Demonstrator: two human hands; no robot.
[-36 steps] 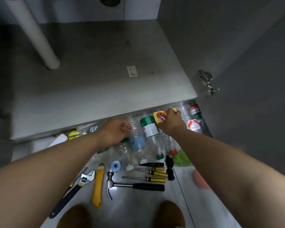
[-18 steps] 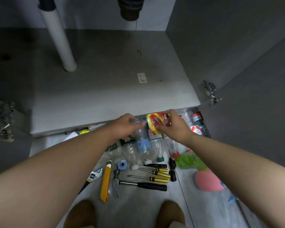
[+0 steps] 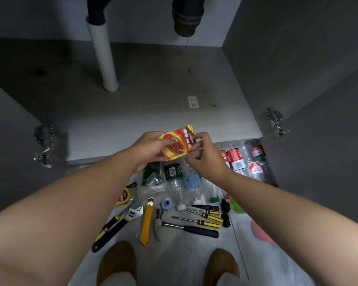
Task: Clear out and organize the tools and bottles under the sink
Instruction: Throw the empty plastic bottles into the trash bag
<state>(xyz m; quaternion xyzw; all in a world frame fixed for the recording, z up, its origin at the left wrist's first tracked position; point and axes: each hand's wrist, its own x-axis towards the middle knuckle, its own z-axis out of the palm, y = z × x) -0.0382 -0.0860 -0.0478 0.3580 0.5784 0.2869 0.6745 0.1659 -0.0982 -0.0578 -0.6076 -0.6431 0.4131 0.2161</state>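
Packet (image 3: 177, 143), long axis toward upper right

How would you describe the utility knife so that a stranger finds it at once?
Look at the floor before the open cabinet. The utility knife lies there, between the adjustable wrench and the hammer. It alone has a long, flat, plain yellow body.

Can't read print on the packet (image 3: 177, 144) between left hand (image 3: 148, 149) and right hand (image 3: 207, 159): too blurred. Lose far ends of the bottles (image 3: 175, 178) under both hands. See only part of the tape measure (image 3: 124, 196) behind left forearm (image 3: 81, 203), part of the pink round thing (image 3: 258, 230) behind right forearm (image 3: 277, 199). Can't identify green blob (image 3: 237, 206) below right hand. Lose drain pipe (image 3: 187, 15) at top edge, beyond the hands.
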